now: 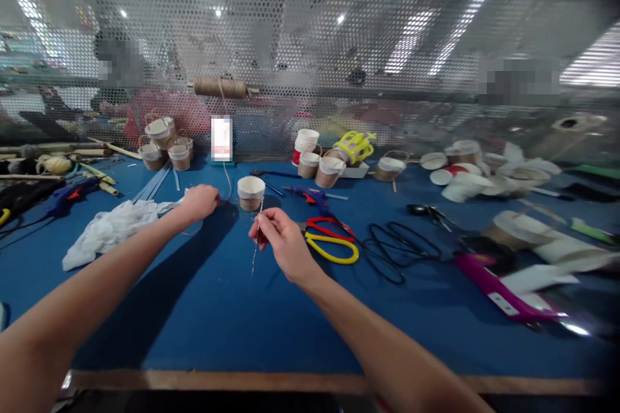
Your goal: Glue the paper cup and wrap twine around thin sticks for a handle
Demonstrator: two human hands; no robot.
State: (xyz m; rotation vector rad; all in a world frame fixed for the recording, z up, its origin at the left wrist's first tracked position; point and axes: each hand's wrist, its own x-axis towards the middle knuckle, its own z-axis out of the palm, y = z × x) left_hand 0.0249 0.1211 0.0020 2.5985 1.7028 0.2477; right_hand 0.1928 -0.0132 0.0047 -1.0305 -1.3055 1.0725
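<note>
My right hand [283,239] pinches a short, thin twisted string [254,258] between thumb and fingertips; its lower end hangs above the blue tabletop. Just behind those fingers stands a small cup [250,189], white at the top and brown below. To its left, my left hand [201,202] is closed, its fingers curled and mostly turned from view. A thin pale cord [228,177] comes down beside its fingertips; whether the hand holds it is hidden. Crumpled white cloth [113,229] lies by the left forearm, and yellow-and-red-handled scissors [334,251] lie right of my right hand.
A twine spool [220,88] hangs on the perforated metal screen. Behind are several small handled baskets [330,171] and a blue glue gun [310,197]. To the right lie a coiled black cable [400,248], a purple tool [504,290] and paper pieces. Another glue gun [72,197] lies left.
</note>
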